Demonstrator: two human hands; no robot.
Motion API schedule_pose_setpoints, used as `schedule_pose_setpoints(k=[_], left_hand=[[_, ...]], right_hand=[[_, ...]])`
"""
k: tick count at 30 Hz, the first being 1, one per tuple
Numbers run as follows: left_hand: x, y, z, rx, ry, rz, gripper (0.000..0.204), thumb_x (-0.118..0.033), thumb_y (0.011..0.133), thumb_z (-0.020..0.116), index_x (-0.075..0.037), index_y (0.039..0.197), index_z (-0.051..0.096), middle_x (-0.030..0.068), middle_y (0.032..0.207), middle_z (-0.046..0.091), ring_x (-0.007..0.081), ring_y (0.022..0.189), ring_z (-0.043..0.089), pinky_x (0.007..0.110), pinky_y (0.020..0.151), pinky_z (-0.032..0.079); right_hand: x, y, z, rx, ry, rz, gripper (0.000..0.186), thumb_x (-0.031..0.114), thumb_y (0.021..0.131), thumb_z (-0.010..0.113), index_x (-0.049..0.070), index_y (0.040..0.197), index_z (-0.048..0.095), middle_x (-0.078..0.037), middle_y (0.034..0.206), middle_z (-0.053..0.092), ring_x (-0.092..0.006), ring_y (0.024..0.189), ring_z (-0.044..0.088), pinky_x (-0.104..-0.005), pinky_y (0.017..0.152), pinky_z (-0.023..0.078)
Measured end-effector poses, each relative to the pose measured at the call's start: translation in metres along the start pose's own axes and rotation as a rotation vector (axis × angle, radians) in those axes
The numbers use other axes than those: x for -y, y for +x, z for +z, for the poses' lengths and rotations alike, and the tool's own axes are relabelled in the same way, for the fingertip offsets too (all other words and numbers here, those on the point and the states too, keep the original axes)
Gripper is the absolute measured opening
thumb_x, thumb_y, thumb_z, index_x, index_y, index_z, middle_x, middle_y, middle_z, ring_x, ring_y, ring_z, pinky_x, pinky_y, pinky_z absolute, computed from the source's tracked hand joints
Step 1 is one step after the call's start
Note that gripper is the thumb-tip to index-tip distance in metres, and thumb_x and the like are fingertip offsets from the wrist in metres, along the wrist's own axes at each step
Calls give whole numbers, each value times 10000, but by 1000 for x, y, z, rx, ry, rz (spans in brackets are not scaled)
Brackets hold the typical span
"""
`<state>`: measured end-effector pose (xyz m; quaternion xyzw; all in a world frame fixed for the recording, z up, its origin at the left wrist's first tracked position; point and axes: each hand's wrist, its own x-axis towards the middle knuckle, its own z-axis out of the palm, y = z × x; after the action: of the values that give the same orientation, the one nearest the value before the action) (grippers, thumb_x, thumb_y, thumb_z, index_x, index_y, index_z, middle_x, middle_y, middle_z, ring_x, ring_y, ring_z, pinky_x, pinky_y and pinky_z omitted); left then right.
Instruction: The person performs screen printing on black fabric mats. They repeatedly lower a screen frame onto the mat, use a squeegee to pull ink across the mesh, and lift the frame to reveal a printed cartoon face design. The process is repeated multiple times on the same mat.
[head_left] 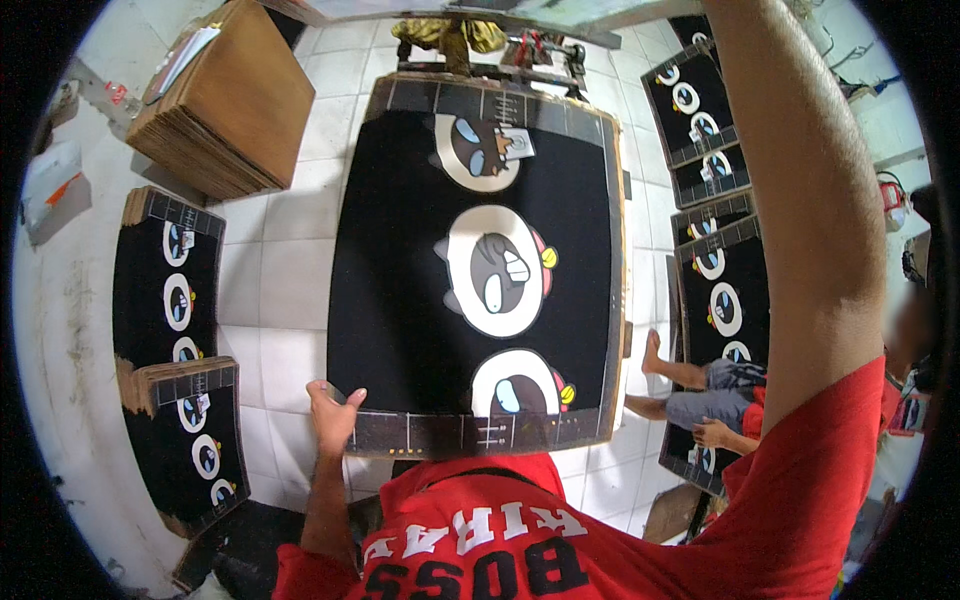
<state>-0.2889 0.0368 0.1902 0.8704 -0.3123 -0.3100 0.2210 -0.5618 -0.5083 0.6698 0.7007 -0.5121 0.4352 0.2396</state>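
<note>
In front of me lies a large flat board [590, 432] with black fabric [390, 270] stretched over it. Three round cartoon animal prints, white, grey and blue, run down the fabric, the middle print [497, 270] being fully visible. A small white card [517, 143] overlaps the far print. Ruled dark strips cross the board's near and far ends. My left hand [334, 415] grips the board's near left corner, thumb on top. My right arm [815, 180] stretches up past the far edge of view, so its hand is out of sight.
Stacked brown boards [235, 100] stand far left. Similar printed boards line the left [165, 290] and right [725, 300]. A pale beam [400, 10] crosses the far edge, near yellow cloth [460, 35] on a rack. Another person [715, 400] sits at right.
</note>
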Motion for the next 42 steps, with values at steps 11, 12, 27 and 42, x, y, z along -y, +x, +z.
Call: schedule_pose_setpoints(k=[11,12,27,42], left_hand=[[21,23,22,-5,104,39,841,-296,700,938,49,1308,469,277,1284,572,418,1214,561,491,1053,435],[11,30,17,-34,22,92,870,-304,720,928,52,1352,450,280,1331,555,412,1245,550,483,1073,427],[-172,125,-66,16,-1592,-413,640,-518,1037,474,-73,1497,457,111,1521,470,286,1335,485,456,1099,387],[-113,130,72,-599,-290,-154,708,-419,1101,340,25,1608,124,386,1455,460,523,1300,503,526,1073,416]], right_hand=[[21,-59,-38,44,114,143,277,220,872,687,104,1122,713,-173,1068,735,-389,1041,684,-478,878,536],[22,-73,-40,126,28,195,393,376,897,667,137,1207,697,-180,1130,728,-390,1090,679,-468,921,531],[28,-427,-58,313,327,96,590,-72,650,603,142,1194,683,-45,1181,711,-248,1193,629,-457,1040,360],[-27,-325,232,801,100,-84,359,90,817,708,157,1169,700,-72,1099,739,-283,1040,677,-475,902,446]])
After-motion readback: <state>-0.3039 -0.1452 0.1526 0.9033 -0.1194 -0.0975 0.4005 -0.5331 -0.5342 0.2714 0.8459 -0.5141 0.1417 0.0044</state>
